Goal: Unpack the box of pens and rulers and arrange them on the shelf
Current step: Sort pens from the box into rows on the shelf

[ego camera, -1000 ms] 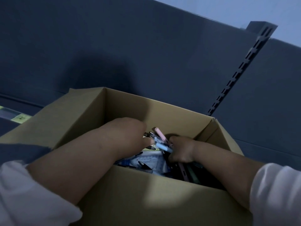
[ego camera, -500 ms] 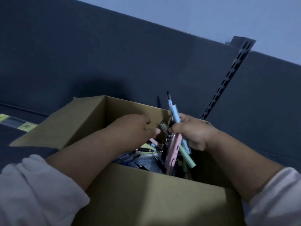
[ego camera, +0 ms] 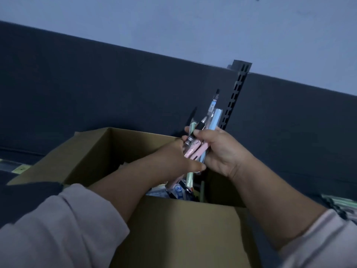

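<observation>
An open brown cardboard box [ego camera: 185, 233] fills the lower middle of the head view. Above its far right corner my right hand [ego camera: 222, 151] grips a bunch of pens [ego camera: 210, 120], pink, blue, green and black, standing almost upright. My left hand [ego camera: 173, 161] reaches across the box and touches the lower part of the bunch; its fingers are hidden behind the pens, so its grasp is unclear. More pens and packets [ego camera: 179, 190] lie in the bottom of the box.
A dark shelf back panel [ego camera: 96, 84] rises behind the box, with a slotted upright post [ego camera: 235, 93] right behind the pens. A pale wall is above. Striped green items [ego camera: 342, 206] lie at the far right edge. A yellow label [ego camera: 19, 168] shows at the left.
My right hand has lifted the bunch of pens from inside the box to above its rim. My left hand rose with it to the bunch. The view tilted upward.
</observation>
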A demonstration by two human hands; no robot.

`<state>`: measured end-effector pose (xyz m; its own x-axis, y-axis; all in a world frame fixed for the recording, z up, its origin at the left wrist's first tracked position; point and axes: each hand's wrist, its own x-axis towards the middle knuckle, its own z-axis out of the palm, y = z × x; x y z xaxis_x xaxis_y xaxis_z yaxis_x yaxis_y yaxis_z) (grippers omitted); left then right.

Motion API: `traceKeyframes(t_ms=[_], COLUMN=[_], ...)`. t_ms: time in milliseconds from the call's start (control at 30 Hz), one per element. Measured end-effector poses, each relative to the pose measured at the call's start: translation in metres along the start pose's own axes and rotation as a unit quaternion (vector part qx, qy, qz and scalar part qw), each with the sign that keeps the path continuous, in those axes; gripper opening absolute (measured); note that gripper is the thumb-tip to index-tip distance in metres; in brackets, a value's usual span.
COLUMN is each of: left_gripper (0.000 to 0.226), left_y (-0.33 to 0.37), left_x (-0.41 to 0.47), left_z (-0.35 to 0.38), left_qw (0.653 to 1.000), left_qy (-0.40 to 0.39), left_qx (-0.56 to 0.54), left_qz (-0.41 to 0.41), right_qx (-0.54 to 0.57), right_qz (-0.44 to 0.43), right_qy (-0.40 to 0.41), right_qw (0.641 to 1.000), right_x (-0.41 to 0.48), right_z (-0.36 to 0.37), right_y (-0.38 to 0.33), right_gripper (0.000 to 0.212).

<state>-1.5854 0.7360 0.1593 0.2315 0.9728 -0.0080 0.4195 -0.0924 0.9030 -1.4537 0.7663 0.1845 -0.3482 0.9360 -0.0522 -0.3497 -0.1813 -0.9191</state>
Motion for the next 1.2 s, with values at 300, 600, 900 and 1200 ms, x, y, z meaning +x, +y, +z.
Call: traceKeyframes(t_ms=[300, 600, 900, 1200], left_gripper=[0.010, 0.033, 0.016, 0.021], left_y=[0.054, 0.105, 0.102, 0.071], left_x=[0.001, 0.009, 0.023, 0.019], left_z=[0.047, 0.159, 0.271, 0.323], left_qw=[0.997, 0.998, 0.987, 0.967], left_qy=[0.034, 0.034, 0.006, -0.035], left_qx=[0.056, 0.037, 0.163, 0.243], left_qz=[0.040, 0.026, -0.018, -0.062], right_qx=[0.081, 0.089, 0.101, 0.070], right_qz=[0.005, 0.021, 0.088, 0.132], right_qy=[0.081, 0.087, 0.089, 0.116], right_qw=[0.993, 0.992, 0.987, 0.982], right_x=[-0.045, -0.106, -0.152, -0.167], right_z=[-0.029, -0.133, -0.252, -0.331], right_y=[-0.037, -0.067, -0.061, -0.036], right_gripper=[0.017, 0.022, 0.022, 0.023])
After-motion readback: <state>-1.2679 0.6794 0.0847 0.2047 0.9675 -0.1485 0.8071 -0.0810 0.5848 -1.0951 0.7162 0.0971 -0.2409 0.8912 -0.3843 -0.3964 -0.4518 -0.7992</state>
